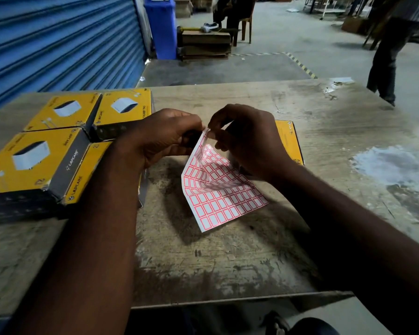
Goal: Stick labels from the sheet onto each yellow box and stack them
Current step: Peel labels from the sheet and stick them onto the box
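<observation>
Left hand [160, 139], right hand [247, 141] pinch label sheet [218, 189] top corner; length hangs down

Two hands meet above a worn wooden table [228, 257]. The left hand [160, 139] and right hand [247, 139] pinch the top corner of a sheet of red-bordered labels [218, 189], which hangs curled. Four yellow boxes [65, 112] sit grouped at left; another yellow box [289, 139] lies behind the right hand.

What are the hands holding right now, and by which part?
The white paper sheet of red-bordered labels: the left hand and the right hand both pinch it at its raised top corner.
</observation>
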`<action>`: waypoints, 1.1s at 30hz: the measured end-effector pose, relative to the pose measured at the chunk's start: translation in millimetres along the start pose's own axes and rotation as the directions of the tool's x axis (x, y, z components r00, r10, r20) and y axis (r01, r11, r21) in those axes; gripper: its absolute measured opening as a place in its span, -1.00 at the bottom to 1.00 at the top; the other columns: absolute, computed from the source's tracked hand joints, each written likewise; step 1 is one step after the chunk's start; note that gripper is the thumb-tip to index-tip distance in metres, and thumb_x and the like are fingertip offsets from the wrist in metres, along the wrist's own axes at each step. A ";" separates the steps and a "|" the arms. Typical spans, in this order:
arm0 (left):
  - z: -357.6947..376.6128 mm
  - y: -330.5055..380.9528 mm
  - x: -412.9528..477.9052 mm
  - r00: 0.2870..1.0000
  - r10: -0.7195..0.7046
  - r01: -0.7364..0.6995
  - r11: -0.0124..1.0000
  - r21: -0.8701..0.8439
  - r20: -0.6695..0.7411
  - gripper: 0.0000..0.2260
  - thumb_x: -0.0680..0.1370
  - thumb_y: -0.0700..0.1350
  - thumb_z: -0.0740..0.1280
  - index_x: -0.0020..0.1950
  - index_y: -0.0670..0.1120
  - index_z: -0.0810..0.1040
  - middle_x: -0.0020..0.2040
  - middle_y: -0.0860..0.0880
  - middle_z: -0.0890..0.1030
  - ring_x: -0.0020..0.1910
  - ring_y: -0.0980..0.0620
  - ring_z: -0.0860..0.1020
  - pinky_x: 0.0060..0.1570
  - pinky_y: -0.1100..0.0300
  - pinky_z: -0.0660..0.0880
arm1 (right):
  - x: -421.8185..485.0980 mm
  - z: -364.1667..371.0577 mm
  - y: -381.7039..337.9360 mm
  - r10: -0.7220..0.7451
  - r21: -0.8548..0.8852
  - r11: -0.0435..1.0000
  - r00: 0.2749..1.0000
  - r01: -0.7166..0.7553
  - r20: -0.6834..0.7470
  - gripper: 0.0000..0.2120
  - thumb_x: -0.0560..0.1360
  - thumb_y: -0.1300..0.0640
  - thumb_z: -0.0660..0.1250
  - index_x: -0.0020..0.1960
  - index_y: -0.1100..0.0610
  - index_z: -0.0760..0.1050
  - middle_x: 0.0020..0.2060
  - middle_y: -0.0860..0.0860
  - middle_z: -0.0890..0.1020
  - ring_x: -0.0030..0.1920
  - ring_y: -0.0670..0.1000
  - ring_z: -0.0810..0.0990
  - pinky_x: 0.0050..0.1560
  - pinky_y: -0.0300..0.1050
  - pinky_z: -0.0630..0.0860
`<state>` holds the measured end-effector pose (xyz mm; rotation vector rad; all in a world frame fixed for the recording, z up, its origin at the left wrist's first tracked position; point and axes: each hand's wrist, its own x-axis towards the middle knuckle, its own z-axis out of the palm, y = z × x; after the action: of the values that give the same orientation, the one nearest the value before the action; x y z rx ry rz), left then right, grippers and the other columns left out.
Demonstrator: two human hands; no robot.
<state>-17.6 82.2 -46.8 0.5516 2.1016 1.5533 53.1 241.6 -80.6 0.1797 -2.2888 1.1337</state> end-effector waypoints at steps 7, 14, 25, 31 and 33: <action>-3.0 -0.4 0.9 1.000 -0.001 0.001 1.000 0.007 0.020 -0.83 0.62 -0.16 0.25 0.04 -0.23 0.58 -0.16 -0.19 0.52 -0.29 0.08 0.58 -0.28 0.25 0.56 | 2.2 -1.2 4.7 -0.192 -0.203 0.962 0.981 0.183 -0.027 -0.91 0.44 0.19 0.50 -0.08 0.14 0.64 -0.11 0.00 0.62 -0.24 -0.10 0.61 -0.22 -0.11 0.58; -15.2 -2.6 -3.8 0.985 0.041 -0.048 0.998 0.037 0.169 -0.65 0.45 0.00 0.42 0.15 -0.17 0.60 0.06 -0.11 0.71 0.07 -0.01 0.67 0.05 0.14 0.62 | 3.8 -2.0 9.3 -0.223 -0.207 0.955 0.974 0.213 -0.027 -0.93 0.45 0.22 0.45 -0.07 0.15 0.62 -0.09 0.01 0.58 -0.27 -0.11 0.61 -0.26 -0.08 0.59; -14.4 -5.0 -1.5 0.993 0.119 -0.111 0.971 0.212 -0.025 -0.89 0.51 -0.22 0.45 0.02 -0.16 0.63 -0.14 -0.08 0.70 -0.20 0.11 0.68 -0.29 0.34 0.56 | 4.0 -1.7 9.1 -0.242 -0.274 0.934 0.970 0.228 -0.018 -0.93 0.41 0.20 0.45 -0.14 0.15 0.58 -0.17 0.01 0.59 -0.37 -0.06 0.57 -0.30 -0.21 0.47; -17.3 -7.9 3.6 0.993 0.117 -0.106 0.965 0.240 -0.034 -0.84 0.51 -0.24 0.45 0.07 -0.10 0.60 -0.10 -0.09 0.70 -0.17 0.09 0.69 -0.28 0.26 0.57 | 2.6 -4.7 7.5 -0.119 -0.116 0.987 0.992 0.112 -0.052 -0.93 0.42 0.20 0.43 -0.14 0.16 0.56 -0.21 -0.08 0.64 -0.32 -0.10 0.61 -0.26 -0.16 0.54; -20.2 -11.4 8.3 0.991 0.108 -0.081 0.948 0.307 -0.073 -0.80 0.51 -0.27 0.45 0.08 -0.07 0.59 -0.06 -0.13 0.69 -0.08 -0.03 0.69 -0.17 0.11 0.62 | 3.4 -6.4 8.7 -0.038 -0.038 0.999 0.999 0.037 -0.035 -0.93 0.42 0.20 0.44 -0.16 0.15 0.56 -0.25 -0.10 0.64 -0.33 -0.12 0.61 -0.26 -0.21 0.51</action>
<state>-36.7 68.2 -53.8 0.7095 2.4360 1.3314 50.0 252.4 -81.6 0.1856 -2.2637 1.0657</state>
